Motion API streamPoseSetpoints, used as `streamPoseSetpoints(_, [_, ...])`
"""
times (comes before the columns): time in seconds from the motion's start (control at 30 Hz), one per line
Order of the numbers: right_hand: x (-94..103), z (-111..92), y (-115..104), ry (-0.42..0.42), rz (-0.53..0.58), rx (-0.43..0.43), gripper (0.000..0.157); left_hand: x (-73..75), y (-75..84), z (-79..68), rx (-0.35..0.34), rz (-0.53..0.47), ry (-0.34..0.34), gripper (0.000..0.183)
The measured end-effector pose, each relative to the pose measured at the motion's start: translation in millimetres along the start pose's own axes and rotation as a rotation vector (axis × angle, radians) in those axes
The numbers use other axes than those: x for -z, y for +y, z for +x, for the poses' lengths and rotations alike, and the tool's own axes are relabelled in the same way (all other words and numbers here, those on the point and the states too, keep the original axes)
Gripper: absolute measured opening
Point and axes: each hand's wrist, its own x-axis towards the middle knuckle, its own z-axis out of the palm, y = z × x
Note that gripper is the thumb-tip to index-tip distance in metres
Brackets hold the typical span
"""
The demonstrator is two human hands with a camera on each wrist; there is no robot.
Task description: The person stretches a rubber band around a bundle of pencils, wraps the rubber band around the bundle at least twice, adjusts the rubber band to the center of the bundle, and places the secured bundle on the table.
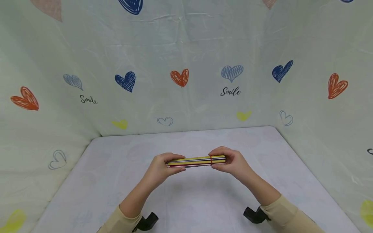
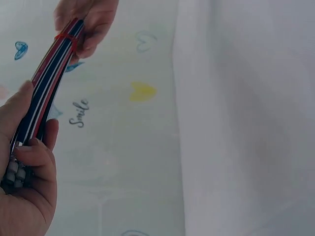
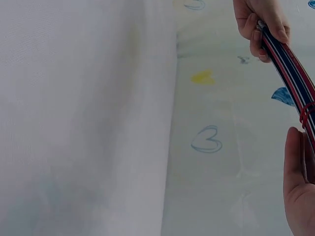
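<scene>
A bundle of striped pencils [image 1: 195,161], with yellow, dark, white and red stripes, is held level above the table in the head view. My left hand [image 1: 162,165] grips its left end, thumb on the near side and fingers on the far side. Grey-white eraser tips [image 2: 15,173] poke out within that hand in the left wrist view. The other end is gripped by my right hand [image 1: 235,164], beside a red rubber band [image 1: 211,160] wound round the bundle. In the right wrist view, the band [image 3: 306,116] sits just beyond the right fingertips.
Below the hands spreads a white-covered table [image 1: 122,181]. A pale curtain [image 1: 201,106] printed with hearts and "Smile" stands behind it and along both sides. Black curved mounts [image 1: 147,222] stick out by each sleeve.
</scene>
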Motion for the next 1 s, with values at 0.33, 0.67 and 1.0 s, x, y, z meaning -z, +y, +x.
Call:
streamPoseSetpoints(0.33, [1.0, 1.5, -3.2, 0.005, -0.021, -0.032, 0.029, 3.4, 2.0, -1.5, 0.028, -0.006, 0.014, 0.034])
streamPoseSetpoints(0.67, [-4.1, 3.0, -4.0, 0.04, 0.013, -0.083, 0.03, 1.1, 2.5, 0.9, 0.011, 0.005, 0.004, 0.032])
streamPoseSetpoints(1.0, [-10.0, 3.8, -1.3, 0.076, -0.077, -0.107, 0.028, -5.8, 6.2, 4.3, -0.037, 0.001, -0.026, 0.031])
